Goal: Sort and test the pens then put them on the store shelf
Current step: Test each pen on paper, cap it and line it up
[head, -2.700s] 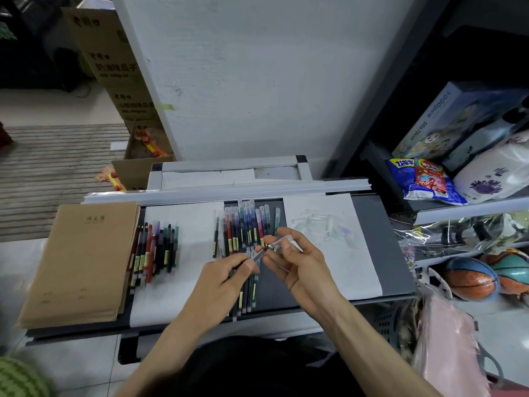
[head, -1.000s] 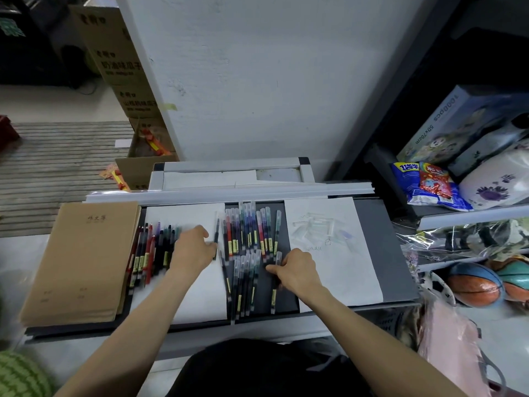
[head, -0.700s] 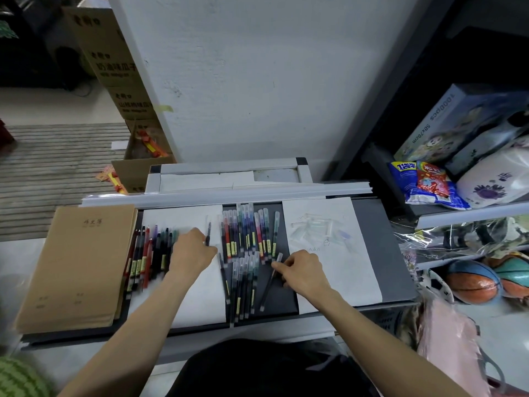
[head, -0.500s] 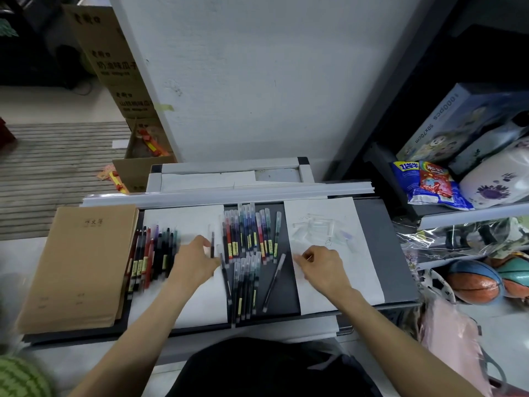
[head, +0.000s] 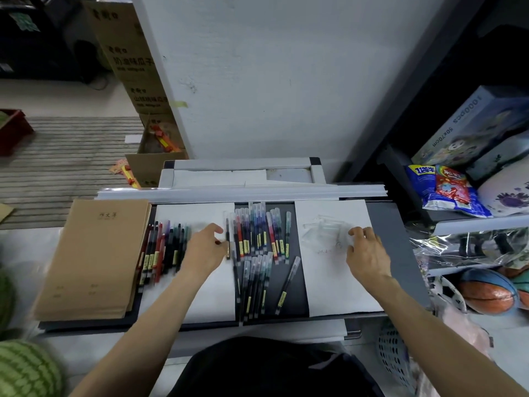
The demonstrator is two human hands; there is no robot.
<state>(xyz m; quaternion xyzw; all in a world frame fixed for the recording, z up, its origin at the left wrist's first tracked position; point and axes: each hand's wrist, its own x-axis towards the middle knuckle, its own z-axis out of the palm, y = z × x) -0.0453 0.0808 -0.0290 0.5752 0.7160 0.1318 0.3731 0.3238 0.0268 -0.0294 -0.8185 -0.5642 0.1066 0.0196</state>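
Note:
Several capped pens lie in an upper row (head: 257, 233) and a lower row (head: 254, 282) on the dark tray (head: 396, 253). One pen (head: 287, 285) lies slanted to their right. More dark and red pens (head: 163, 250) lie on the left white paper (head: 206, 296). My left hand (head: 204, 249) pinches a dark pen (head: 228, 247) at that paper's right edge. My right hand (head: 367, 253) has its curled fingertips on a pile of clear caps (head: 326, 227) on the right white paper (head: 337, 285); whether it grips one is hidden.
A stack of brown notebooks (head: 94, 259) lies at the tray's left end. The store shelf (head: 472, 223) at right carries snack bags and boxes, with basketballs (head: 486, 293) below. Watermelons (head: 25, 371) sit at lower left and cardboard boxes (head: 128, 53) stand behind.
My right hand laid its pen down slanted on the tray and moved right to the clear caps. My left hand went to the dark pen by the left paper's edge.

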